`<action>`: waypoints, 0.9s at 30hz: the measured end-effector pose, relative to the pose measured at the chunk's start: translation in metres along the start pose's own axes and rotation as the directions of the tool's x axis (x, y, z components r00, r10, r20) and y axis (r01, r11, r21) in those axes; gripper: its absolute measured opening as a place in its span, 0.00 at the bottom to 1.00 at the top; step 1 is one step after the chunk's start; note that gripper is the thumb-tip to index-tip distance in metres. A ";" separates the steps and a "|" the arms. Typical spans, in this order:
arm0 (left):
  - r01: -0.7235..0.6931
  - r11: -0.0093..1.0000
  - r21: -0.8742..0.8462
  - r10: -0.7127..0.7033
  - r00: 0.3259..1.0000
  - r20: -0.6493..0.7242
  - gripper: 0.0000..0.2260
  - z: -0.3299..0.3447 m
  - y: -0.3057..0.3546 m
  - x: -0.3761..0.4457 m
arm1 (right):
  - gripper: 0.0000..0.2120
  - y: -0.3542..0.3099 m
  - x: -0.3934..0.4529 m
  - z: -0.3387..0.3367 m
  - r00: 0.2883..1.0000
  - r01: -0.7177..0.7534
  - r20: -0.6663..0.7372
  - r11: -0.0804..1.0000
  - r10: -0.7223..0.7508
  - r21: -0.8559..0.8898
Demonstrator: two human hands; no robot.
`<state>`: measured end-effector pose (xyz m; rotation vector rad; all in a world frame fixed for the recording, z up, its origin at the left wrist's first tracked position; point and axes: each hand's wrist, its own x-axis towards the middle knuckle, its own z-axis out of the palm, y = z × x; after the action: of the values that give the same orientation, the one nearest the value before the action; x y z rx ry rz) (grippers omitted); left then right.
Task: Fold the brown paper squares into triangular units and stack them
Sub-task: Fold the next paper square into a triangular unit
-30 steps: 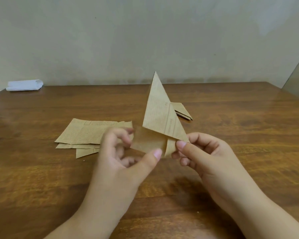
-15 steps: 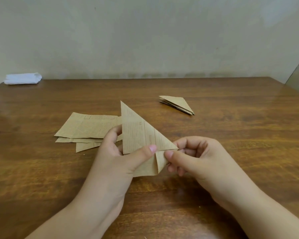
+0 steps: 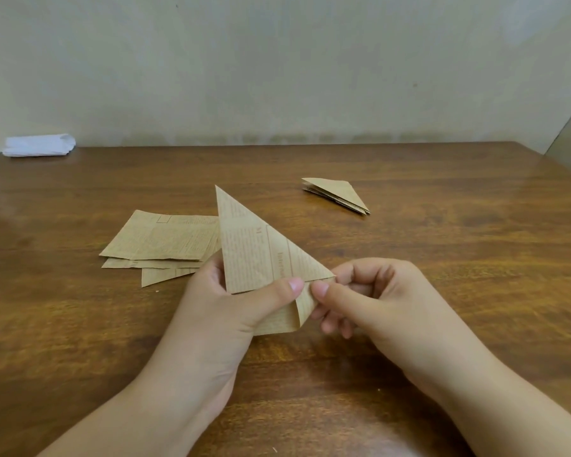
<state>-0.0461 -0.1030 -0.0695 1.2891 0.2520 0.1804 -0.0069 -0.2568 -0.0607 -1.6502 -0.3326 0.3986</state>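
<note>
Here both the left hand (image 3: 231, 301) and right hand (image 3: 373, 301) pinch the folded paper (image 3: 254, 255); its print is perhaps "Internat", blurred.

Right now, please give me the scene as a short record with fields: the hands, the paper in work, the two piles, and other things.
left hand: left hand pinches the folded paper, thumb on its front
right hand: right hand pinches the paper's lower right flap
paper in work: triangular, held above the table, point up
unfolded squares: flat pile behind the left hand
finished units: small stack of triangles, far right of centre
other: white cloth at far left edge
</note>
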 end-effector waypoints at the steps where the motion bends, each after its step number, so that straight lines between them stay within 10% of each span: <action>1: -0.001 1.000 0.003 0.001 1.000 0.001 0.22 0.000 0.000 0.000 | 0.08 0.000 0.000 0.000 1.000 0.002 0.002 1.000 -0.002 0.000; 27: -0.032 0.999 -0.008 0.032 0.999 -0.011 0.18 0.004 0.001 -0.002 | 0.08 0.000 -0.001 -0.002 0.998 -0.002 0.066 0.995 -0.004 0.104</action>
<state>-0.0468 -0.1064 -0.0671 1.2846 0.2398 0.2159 -0.0073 -0.2586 -0.0601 -1.5372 -0.3559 0.4628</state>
